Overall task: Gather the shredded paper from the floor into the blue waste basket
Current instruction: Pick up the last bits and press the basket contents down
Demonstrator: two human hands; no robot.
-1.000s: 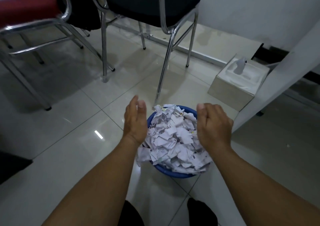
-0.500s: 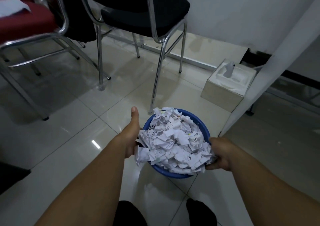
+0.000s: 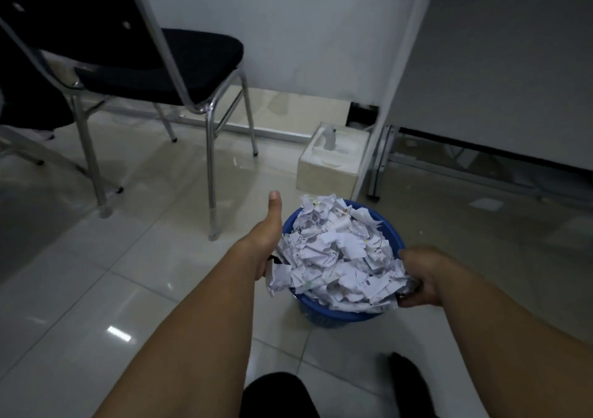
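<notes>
On the pale glossy tiled floor (image 3: 96,289) ahead and to my left stands a black padded chair (image 3: 160,64) on chrome legs, its seat raised clear of the tiles, with part of a second black chair (image 3: 29,109) just visible at the left edge. A white tissue box (image 3: 330,164) sits on the floor against the base of a slanted white panel (image 3: 401,80), with one tissue protruding from its top opening. A small scrap of white paper (image 3: 486,204) lies flat on the tiles to my right, near the dark gap under a grey partition (image 3: 497,64).
</notes>
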